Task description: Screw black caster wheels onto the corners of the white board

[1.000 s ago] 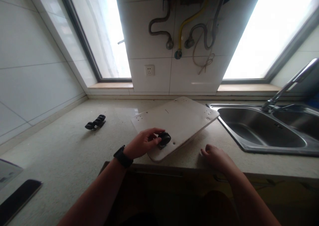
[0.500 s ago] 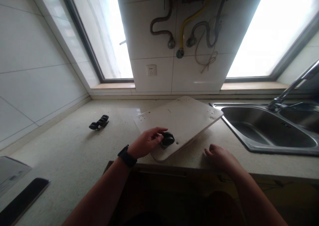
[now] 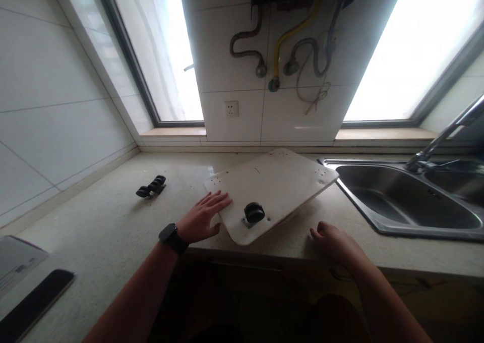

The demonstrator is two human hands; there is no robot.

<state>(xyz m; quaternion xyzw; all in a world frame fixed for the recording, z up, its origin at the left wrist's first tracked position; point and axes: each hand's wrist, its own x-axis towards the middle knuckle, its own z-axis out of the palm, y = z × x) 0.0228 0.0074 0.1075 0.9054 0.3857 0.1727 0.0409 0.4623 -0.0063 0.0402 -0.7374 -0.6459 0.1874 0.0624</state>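
Note:
A white board with rounded corners and small screw holes lies at an angle on the counter. A black caster wheel stands on a metal plate at its near corner. My left hand, a dark watch on its wrist, is open with fingers spread, the fingertips at the board's left edge and the caster a little to the right. My right hand rests on the counter right of the board, its fingers curled closed; whatever they may hold is hidden. More black casters sit together farther left.
A steel sink with a faucet is set into the counter on the right. At the left front lie a dark phone-like slab and a pale box. Pipes hang on the tiled wall behind.
My left hand has let go of the caster and moved left to the board's edge, its fingers now spread. The caster stays on the board's near corner. My right hand has hardly moved.

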